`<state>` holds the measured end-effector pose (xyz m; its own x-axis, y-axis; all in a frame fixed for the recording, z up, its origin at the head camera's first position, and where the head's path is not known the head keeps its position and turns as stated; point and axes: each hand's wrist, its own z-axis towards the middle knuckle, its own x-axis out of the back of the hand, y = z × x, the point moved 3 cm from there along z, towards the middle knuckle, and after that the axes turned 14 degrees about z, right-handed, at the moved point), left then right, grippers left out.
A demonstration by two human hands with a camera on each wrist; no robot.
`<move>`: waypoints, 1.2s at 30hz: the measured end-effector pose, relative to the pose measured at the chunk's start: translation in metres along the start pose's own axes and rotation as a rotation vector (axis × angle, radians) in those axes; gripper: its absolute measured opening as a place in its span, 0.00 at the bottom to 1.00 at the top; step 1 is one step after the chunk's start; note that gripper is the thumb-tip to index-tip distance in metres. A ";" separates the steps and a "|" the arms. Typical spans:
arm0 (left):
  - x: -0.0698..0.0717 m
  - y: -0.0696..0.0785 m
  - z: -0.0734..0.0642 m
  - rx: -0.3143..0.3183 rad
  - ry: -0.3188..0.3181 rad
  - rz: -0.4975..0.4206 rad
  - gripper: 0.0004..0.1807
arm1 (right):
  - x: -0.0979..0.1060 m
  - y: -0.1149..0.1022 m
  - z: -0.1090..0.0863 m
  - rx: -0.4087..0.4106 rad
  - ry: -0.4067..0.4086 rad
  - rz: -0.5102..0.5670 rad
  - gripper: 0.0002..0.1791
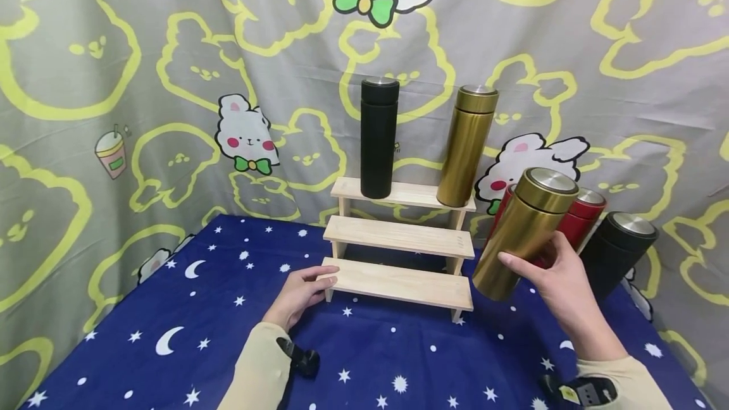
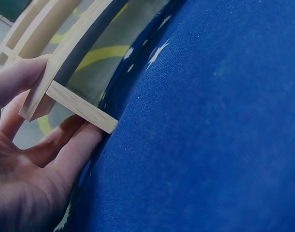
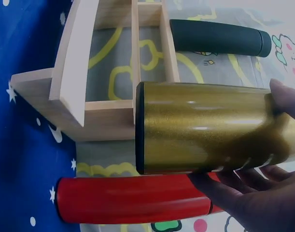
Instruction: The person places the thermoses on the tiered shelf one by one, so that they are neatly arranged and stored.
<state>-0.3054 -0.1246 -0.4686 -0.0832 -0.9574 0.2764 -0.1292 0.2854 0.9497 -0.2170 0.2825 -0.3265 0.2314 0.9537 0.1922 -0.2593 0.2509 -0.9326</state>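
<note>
My right hand (image 1: pixel 564 286) grips a gold thermos (image 1: pixel 515 242), tilted, in front of the right end of a three-step wooden stand (image 1: pixel 398 237). In the right wrist view the held thermos shows its dark base toward the stand, with the thumb on one side and fingers on the other. My left hand (image 1: pixel 299 293) holds the left end of the lowest step, thumb over the board and fingers by the support leg (image 2: pixel 84 108). On the top step stand a black thermos (image 1: pixel 378 141), left, and another gold thermos (image 1: pixel 467 150) at the right end.
Right of the stand, a red thermos (image 1: pixel 586 211) and a second black thermos (image 1: pixel 617 252) stand partly behind the right hand; another red edge shows behind the held thermos. Blue star-patterned cloth (image 1: pixel 188 309) covers the table. A cartoon-printed curtain (image 1: pixel 307 81) hangs behind.
</note>
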 end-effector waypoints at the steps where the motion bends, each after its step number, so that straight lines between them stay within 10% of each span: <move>1: 0.000 0.000 0.000 0.001 -0.001 -0.004 0.18 | -0.002 -0.002 0.001 0.003 -0.006 -0.001 0.36; 36: 0.002 -0.004 0.001 -0.011 -0.006 -0.017 0.19 | -0.067 -0.021 0.023 0.056 -0.133 0.159 0.36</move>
<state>-0.3057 -0.1270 -0.4718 -0.0866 -0.9619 0.2594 -0.1197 0.2686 0.9558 -0.2491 0.2170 -0.3126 0.0589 0.9945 0.0861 -0.3352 0.1010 -0.9367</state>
